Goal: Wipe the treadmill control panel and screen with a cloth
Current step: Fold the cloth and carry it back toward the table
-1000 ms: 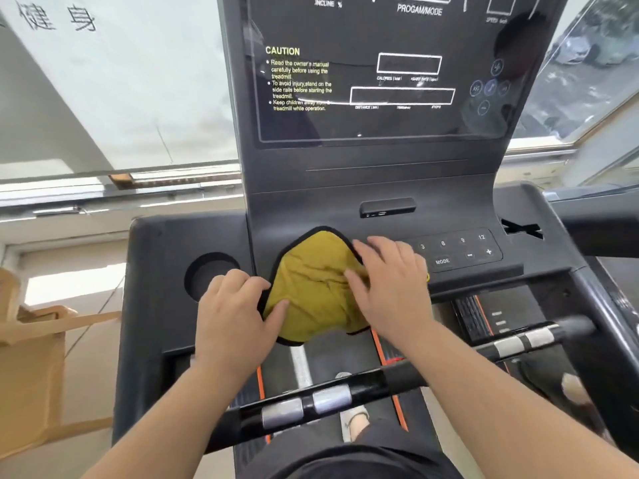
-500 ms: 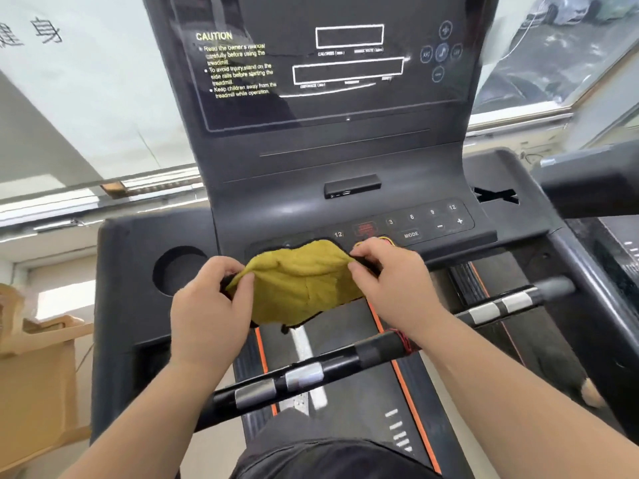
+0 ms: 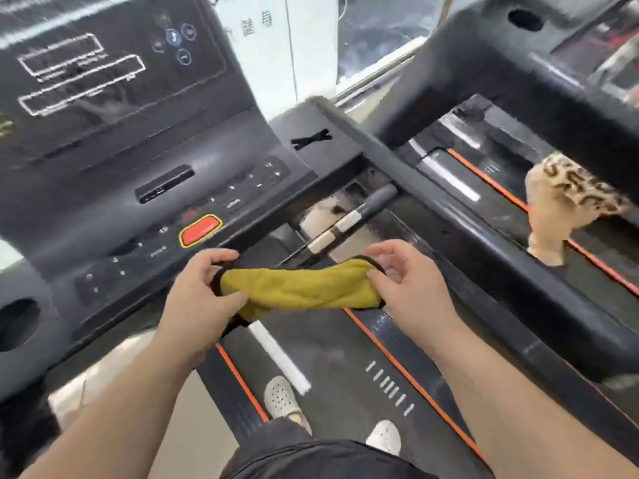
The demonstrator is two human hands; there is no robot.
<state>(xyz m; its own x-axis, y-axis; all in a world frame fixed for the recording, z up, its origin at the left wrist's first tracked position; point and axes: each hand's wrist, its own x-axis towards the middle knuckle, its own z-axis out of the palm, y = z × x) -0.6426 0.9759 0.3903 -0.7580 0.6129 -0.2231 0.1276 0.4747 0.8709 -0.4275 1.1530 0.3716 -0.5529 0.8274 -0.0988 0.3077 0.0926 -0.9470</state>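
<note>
Now left hand and right hand pinch the cloth, panel just beyond the fingers, screen probably left to wipe.

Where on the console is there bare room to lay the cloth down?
Bare: the right shelf around the X-shaped slot, and the left wing beside the cup hole. Crowded: the button strip around the red stop button.
</note>
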